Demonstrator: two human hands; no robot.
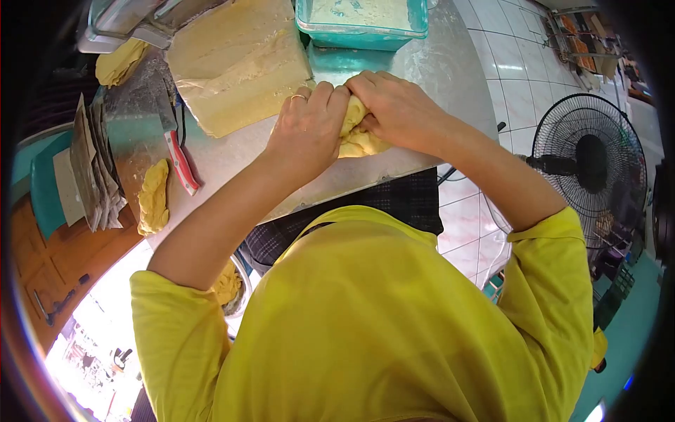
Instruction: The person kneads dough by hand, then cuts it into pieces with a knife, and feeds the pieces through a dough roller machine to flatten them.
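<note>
As each grip point(309, 125) point(395, 105) holds dough point(361, 145), a knife point(181, 163) lies nearby.

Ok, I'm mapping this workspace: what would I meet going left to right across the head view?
Long yellow dough piece, red-handled knife, left hand, gripped yellow dough lump, right hand, round black fan.

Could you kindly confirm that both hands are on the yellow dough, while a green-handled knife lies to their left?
Not quite: in the head view, that knife has a red handle, not green; left hand and right hand are on the yellow dough.
</note>
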